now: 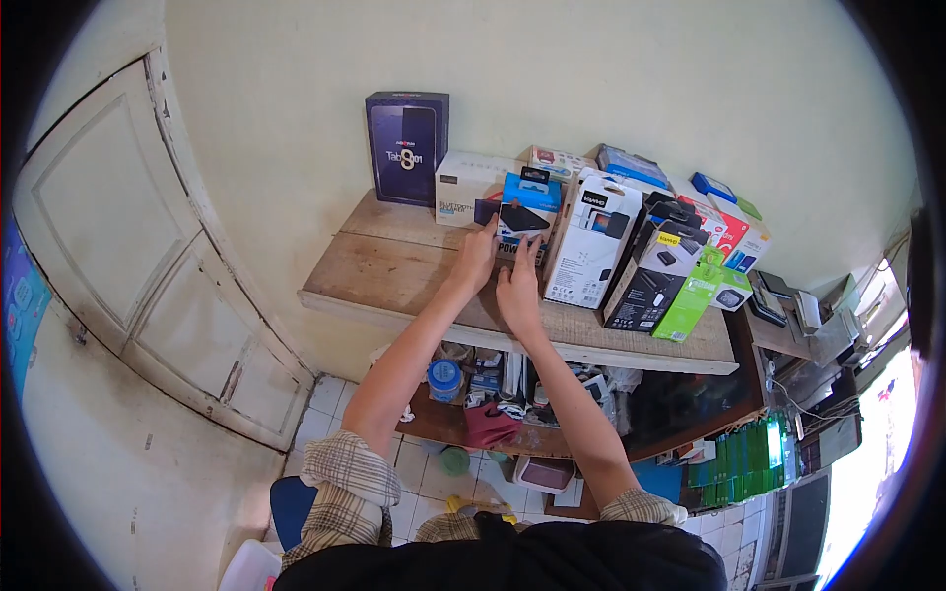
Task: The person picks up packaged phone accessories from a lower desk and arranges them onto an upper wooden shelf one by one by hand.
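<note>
Both my hands are at a small blue and white box (533, 202) with a dark device pictured on its front. My left hand (477, 254) touches its left side, and my right hand (519, 286) has its fingers against the lower front. Beneath it shows a dark box (509, 248) with large lettering, partly covered by my fingers. Just behind and left is a white speaker box (459, 187). To the right a tall white box (591, 239) leans back on the wooden shelf (384, 258).
A dark blue tablet box (408, 148) stands at the back left. Black boxes (655, 281) and a green box (687, 305) stand at the right. Lower down are a blue-lidded jar (444, 374) and a red cloth (490, 426). A door (128, 227) is at the left.
</note>
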`<state>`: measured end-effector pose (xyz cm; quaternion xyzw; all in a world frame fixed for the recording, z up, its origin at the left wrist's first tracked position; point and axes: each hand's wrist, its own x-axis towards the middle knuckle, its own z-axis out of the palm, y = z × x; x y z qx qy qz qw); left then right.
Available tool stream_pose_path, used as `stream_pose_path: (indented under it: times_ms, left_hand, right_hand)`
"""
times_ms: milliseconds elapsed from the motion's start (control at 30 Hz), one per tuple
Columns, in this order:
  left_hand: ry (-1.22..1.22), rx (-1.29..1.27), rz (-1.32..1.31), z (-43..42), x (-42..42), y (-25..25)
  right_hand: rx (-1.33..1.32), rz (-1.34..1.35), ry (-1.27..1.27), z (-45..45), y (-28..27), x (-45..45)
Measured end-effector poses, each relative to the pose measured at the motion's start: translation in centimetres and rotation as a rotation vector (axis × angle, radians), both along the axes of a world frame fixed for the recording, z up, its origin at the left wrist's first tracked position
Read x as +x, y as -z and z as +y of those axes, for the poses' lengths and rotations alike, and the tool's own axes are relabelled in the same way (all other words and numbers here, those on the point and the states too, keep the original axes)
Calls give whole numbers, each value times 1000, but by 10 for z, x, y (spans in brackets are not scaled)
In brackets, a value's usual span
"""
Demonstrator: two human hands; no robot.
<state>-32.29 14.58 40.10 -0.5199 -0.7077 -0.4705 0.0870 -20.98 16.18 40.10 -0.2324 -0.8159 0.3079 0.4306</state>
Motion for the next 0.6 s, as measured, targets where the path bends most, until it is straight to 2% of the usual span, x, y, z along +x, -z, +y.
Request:
stream_pose_path:
  times_ms: [300,367,433,500,533,600]
  left_hand:
    - [23,-2,-71,-9,8,-12]
    - [-119,130,41,-18,15,-15]
    - [-156,422,134,-42,33,-25]
    - [-92,553,-92,-85,79,-35]
    - [-14,583,-164,-104,95,-14]
    - [155,618,-81,-138,134,32]
  right_hand:
    - [-31,42,-22,-4,-6,12]
    - [43,53,-57,-11,-8,23]
    - [221,123,-126,-26,-13,44]
    - [273,129,-286,-54,-19,90]
    - [333,61,-326,-64,-10,117]
    - [408,-11,-356,-79,22,168]
